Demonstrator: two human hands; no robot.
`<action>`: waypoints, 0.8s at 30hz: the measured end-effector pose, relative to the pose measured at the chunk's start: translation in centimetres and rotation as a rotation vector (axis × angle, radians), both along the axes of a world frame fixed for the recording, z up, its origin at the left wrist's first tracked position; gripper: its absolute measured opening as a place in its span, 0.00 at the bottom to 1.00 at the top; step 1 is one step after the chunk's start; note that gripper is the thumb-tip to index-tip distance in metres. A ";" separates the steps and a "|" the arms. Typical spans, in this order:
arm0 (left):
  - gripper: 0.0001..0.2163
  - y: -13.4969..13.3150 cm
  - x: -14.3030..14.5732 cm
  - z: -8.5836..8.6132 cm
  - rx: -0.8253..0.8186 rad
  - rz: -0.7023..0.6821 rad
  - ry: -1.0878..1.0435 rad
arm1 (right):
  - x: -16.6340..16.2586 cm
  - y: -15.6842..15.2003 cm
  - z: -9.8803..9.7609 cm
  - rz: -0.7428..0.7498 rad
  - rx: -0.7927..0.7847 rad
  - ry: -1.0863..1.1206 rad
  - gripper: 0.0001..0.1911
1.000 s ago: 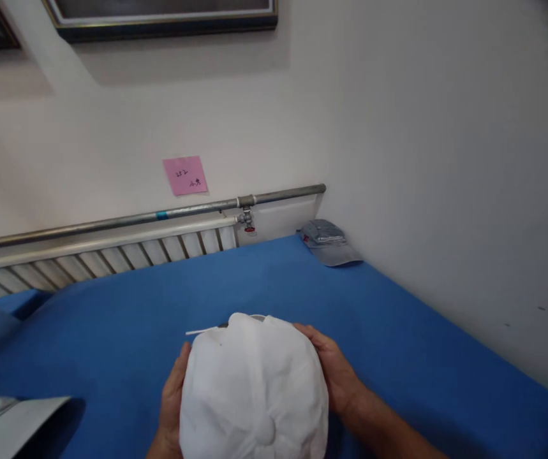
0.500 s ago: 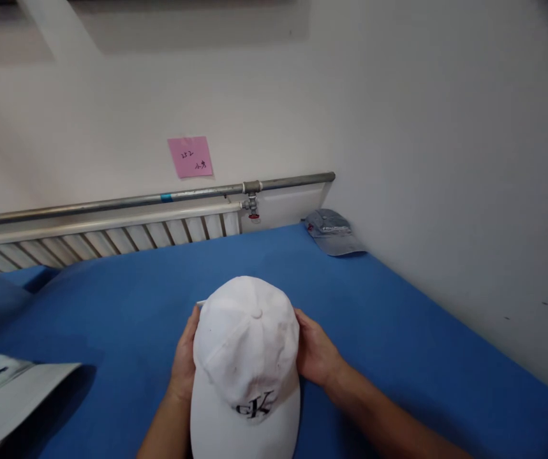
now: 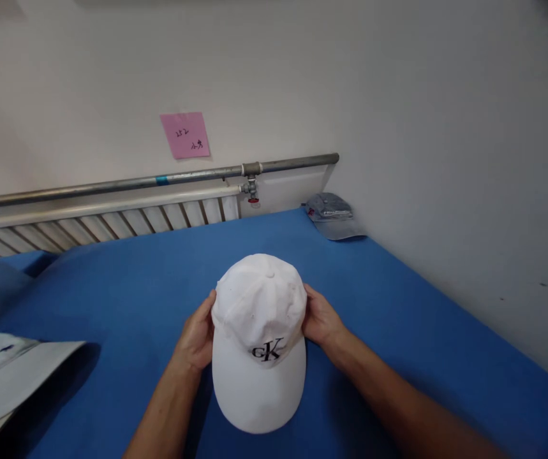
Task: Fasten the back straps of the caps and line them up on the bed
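One camera sits on the person's head and looks forward and down. It sees the white cap (image 3: 259, 344) from above, quite near — the left hand (image 3: 196, 338) and the right hand (image 3: 322, 320) show low in the middle. Past them it looks across the blue surface (image 3: 149, 280) to the back wall (image 3: 87, 95), farther off. The side wall (image 3: 460, 178) fills the right — the corner is right of the middle.
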State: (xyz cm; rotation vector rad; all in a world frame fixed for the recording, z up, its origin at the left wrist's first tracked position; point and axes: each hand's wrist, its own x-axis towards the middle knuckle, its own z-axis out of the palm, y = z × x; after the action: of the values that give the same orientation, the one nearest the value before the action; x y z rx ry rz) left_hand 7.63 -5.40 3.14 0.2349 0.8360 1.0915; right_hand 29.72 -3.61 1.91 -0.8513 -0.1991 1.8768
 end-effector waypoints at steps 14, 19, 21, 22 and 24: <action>0.12 0.7 -0.8 -0.3 -0.061 0.042 -0.003 | -0.9 -0.6 -0.9 -0.036 0.047 0.103 0.09; 0.15 1.2 -1.6 -1.8 -0.095 -0.001 -0.084 | -0.9 -0.7 -0.5 0.019 0.096 0.126 0.09; 0.17 1.5 -2.0 -2.4 -0.099 -0.046 -0.130 | -0.9 -0.9 -0.3 0.066 0.154 0.153 0.11; 0.18 1.5 -2.1 -2.6 -0.098 -0.064 -0.148 | -0.9 -1.0 -0.1 0.089 0.179 0.171 0.12; 0.19 1.6 -2.3 -2.9 -0.098 -0.076 -0.157 | -0.9 -1.2 0.1 0.124 0.201 0.203 0.13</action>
State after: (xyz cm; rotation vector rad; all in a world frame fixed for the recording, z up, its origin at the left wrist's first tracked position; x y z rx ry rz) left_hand 5.30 -3.78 0.26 0.0964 0.7321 0.9820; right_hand 28.78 -4.79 2.04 -0.5180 -0.3143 2.0055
